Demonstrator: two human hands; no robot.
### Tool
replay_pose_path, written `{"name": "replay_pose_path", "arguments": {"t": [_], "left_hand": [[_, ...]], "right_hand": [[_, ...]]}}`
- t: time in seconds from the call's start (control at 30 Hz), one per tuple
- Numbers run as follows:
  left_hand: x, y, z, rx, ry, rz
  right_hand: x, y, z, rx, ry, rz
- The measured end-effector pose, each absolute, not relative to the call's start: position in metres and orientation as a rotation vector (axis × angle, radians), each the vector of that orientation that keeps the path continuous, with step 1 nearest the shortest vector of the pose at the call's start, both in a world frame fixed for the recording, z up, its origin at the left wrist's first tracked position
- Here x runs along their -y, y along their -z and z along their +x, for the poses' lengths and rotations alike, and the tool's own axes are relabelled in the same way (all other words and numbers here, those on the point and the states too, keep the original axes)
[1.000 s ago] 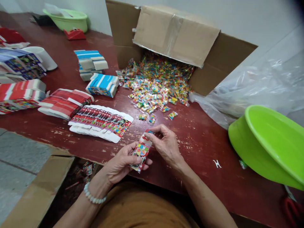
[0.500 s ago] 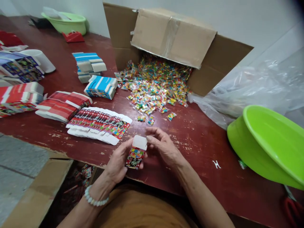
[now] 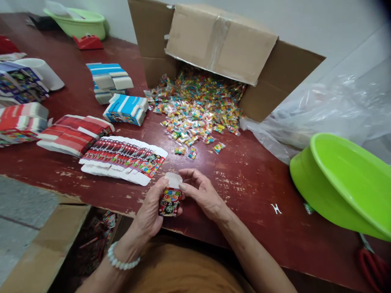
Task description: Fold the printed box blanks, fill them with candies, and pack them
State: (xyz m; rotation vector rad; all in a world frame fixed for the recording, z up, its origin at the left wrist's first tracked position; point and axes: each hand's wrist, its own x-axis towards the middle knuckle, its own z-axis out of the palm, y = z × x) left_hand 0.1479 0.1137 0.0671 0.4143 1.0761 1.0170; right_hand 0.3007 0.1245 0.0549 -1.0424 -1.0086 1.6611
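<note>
My left hand (image 3: 150, 209) is wrapped round a small red and black printed candy box (image 3: 170, 202), held upright at the table's near edge. Its white top flap (image 3: 174, 180) stands up, and my left thumb lies along the box's left side. At the flap's right edge, my right hand (image 3: 203, 193) has its thumb and bent fingers closed on the box. Left of the hands lies a fanned row of flat red cartons (image 3: 124, 158). Beyond them, small clear packets of coloured candies (image 3: 195, 122) spill onto the table.
A large cardboard box (image 3: 221, 42) lies open behind the candy packets. To the right are a green basin (image 3: 345, 187), plastic sheeting (image 3: 330, 106) and red-handled scissors (image 3: 372, 264). Blue carton stacks (image 3: 126, 109) and red carton stacks (image 3: 76, 132) stand left. Below the table edge is an open carton (image 3: 49, 248).
The right hand has come in to the box's top, its thumb now at the flap. The flap stands more upright, and the box has turned slightly. The view has shifted a little.
</note>
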Motion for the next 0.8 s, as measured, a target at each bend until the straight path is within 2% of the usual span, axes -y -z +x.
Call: {"name": "replay_pose_path", "arguments": {"t": [0.13, 0.2, 0.37, 0.43, 0.53, 0.8], "left_hand": [[-0.108, -0.063, 0.152, -1.050, -0.998, 0.598], [-0.107, -0.062, 0.151, -1.042, -0.966, 0.615], [-0.112, -0.063, 0.145, -0.937, -0.810, 0.424], [-0.113, -0.064, 0.142, -0.861, -0.734, 0.337], [-0.113, -0.065, 0.141, -0.782, -0.681, 0.277], [-0.110, -0.067, 0.148, -0.962, -0.840, 0.440]], "right_hand": [[-0.134, -0.054, 0.301, 0.876, -1.909, -0.999], [-0.136, -0.052, 0.300, 0.814, -1.929, -0.990], [-0.125, -0.054, 0.299, 1.181, -1.371, -1.011], [-0.121, -0.057, 0.303, 1.374, -1.253, -0.983], [-0.117, -0.060, 0.310, 1.494, -1.355, -0.929], [-0.124, -0.061, 0.304, 1.233, -1.596, -1.076]]}}
